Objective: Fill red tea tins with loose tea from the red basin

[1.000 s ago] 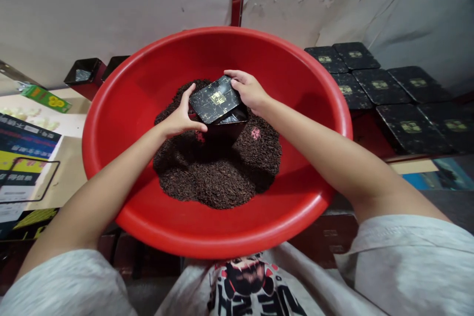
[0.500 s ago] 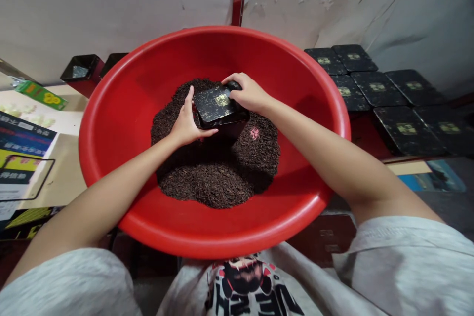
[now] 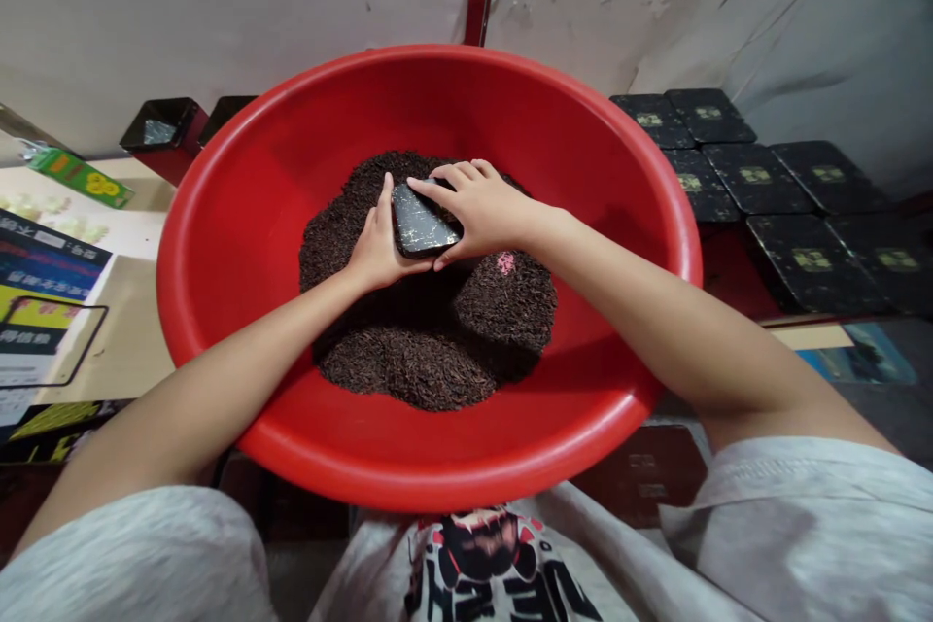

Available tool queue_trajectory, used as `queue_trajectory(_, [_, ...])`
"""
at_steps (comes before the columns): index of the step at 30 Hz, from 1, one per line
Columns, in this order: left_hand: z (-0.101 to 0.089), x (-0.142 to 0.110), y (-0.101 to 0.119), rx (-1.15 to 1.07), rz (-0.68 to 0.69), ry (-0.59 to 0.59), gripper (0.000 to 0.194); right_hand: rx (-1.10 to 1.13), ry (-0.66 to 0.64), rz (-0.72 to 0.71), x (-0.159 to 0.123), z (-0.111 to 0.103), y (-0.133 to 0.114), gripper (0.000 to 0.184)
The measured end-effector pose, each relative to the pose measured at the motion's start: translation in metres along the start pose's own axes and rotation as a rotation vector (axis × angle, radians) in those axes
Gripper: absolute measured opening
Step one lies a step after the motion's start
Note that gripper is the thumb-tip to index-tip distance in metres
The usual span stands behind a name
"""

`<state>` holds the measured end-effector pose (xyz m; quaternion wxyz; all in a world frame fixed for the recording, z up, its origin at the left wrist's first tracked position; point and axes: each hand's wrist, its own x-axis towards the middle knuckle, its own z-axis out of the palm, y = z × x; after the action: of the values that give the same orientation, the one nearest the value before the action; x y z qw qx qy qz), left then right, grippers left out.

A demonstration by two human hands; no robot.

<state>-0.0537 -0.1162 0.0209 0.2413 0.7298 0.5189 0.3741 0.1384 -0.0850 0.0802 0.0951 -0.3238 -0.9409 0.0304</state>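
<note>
A big red basin (image 3: 240, 214) in front of me holds a heap of dark loose tea (image 3: 423, 350). A small black tin (image 3: 417, 222) with gold marbling sits pushed into the heap near its top. My left hand (image 3: 377, 243) cups the tin's left side, thumb up along its edge. Over the tin's lid lies my right hand (image 3: 477, 209), fingers stretched flat and pressing down on it. Most of the tin's body is hidden by the tea and my hands.
Several closed black tins (image 3: 758, 180) with gold labels are laid out at the right. Two open black tins (image 3: 156, 126) stand behind the basin at the left. Printed cardboard sheets (image 3: 44, 301) and a green packet (image 3: 80, 177) lie at the left. A wall stands close behind.
The lid, tilted above the tin a second ago, has come down onto it. My right hand moved from the lid's far edge to lie flat on top, and the tin sank lower.
</note>
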Motion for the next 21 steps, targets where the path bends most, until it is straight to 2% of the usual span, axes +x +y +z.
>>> queue_trajectory(3, [0.006, -0.008, 0.003, 0.034, 0.042, 0.048, 0.133, -0.041, 0.01, 0.001, 0.0, 0.006, -0.005, 0.108])
queue_trajectory(7, [0.01, -0.017, 0.006, 0.186, 0.157, 0.114, 0.108, -0.056, 0.036, 0.003, -0.002, 0.011, -0.005, 0.112])
queue_trajectory(10, [0.006, -0.012, 0.005, 0.3, 0.296, 0.072, 0.093, -0.037, 0.052, -0.015, -0.007, 0.011, 0.001, 0.108])
queue_trajectory(13, [0.001, -0.003, 0.002, 0.385, 0.444, 0.011, 0.088, -0.031, 0.04, -0.086, -0.012, 0.01, 0.008, 0.104])
queue_trajectory(15, [-0.001, 0.002, -0.001, 0.401, 0.517, -0.017, 0.087, -0.051, 0.02, -0.137, -0.014, 0.011, 0.01, 0.109])
queue_trajectory(18, [-0.003, 0.005, -0.006, 0.39, 0.528, 0.003, 0.085, -0.064, -0.005, -0.158, -0.009, 0.013, 0.008, 0.116])
queue_trajectory(21, [-0.007, 0.003, -0.004, 0.365, 0.445, 0.039, 0.085, 0.014, 0.003, -0.147, -0.001, 0.014, 0.007, 0.11])
